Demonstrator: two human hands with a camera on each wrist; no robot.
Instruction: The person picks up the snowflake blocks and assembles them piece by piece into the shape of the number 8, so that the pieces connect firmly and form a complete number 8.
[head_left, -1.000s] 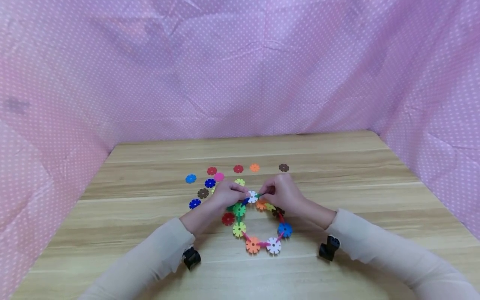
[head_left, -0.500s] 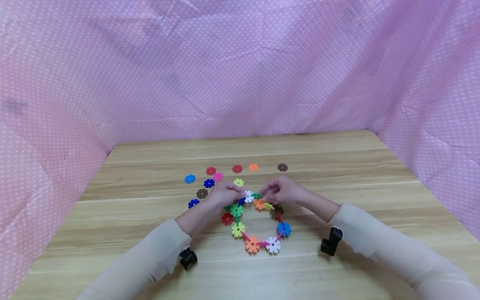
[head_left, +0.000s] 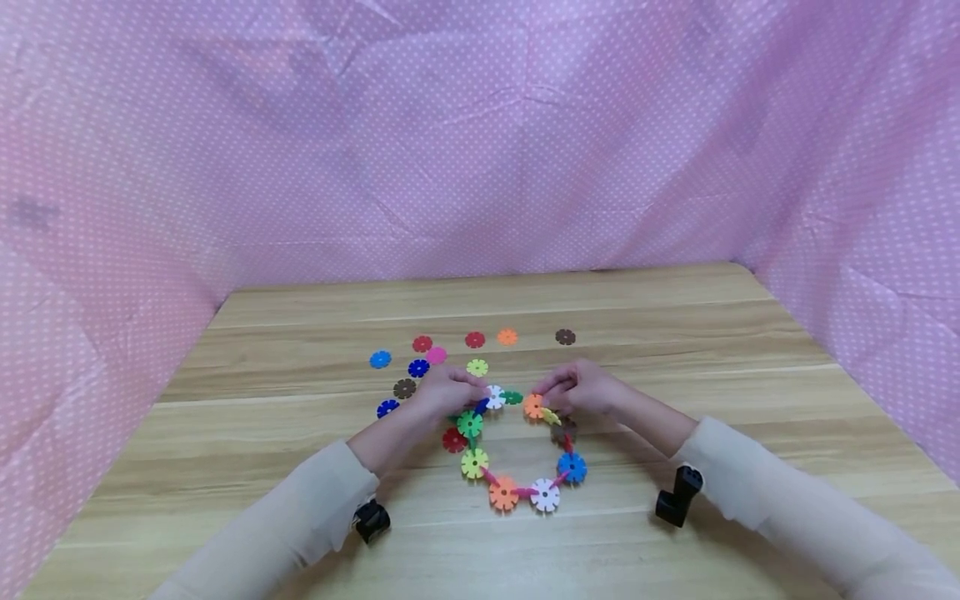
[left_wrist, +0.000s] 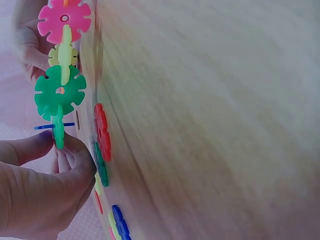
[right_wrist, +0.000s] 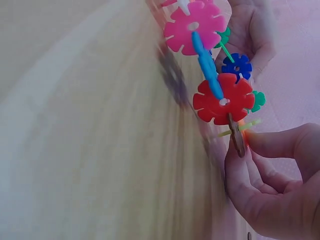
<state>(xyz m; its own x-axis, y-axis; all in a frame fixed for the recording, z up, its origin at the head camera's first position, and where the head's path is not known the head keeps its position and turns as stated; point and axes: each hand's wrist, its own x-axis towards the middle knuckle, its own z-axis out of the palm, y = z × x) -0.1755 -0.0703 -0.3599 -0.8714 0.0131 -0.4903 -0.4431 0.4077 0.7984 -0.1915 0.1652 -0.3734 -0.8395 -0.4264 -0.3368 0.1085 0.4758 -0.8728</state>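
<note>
Leftmost on the wooden table (head_left: 675,350) lie loose snowflake discs — a light blue disc (head_left: 380,359), a dark blue disc (head_left: 418,367), a brown disc (head_left: 405,388) and another blue disc (head_left: 387,408) — just beside the left hand (head_left: 447,390). That hand's thumb and fingertips are pressed together, pinching the left end of an open chain of snowflake discs (head_left: 517,475), near its white disc (head_left: 494,397) and green disc (head_left: 513,397). The chain curves down over the table toward the person and up again to the right hand (head_left: 581,388), whose fingertips pinch the other end at the orange disc (head_left: 533,406). A small gap separates the two ends. Farther back lie a red disc (head_left: 475,339), an orange loose disc (head_left: 507,337) and — farthest right — a dark brown disc (head_left: 566,337).
</note>
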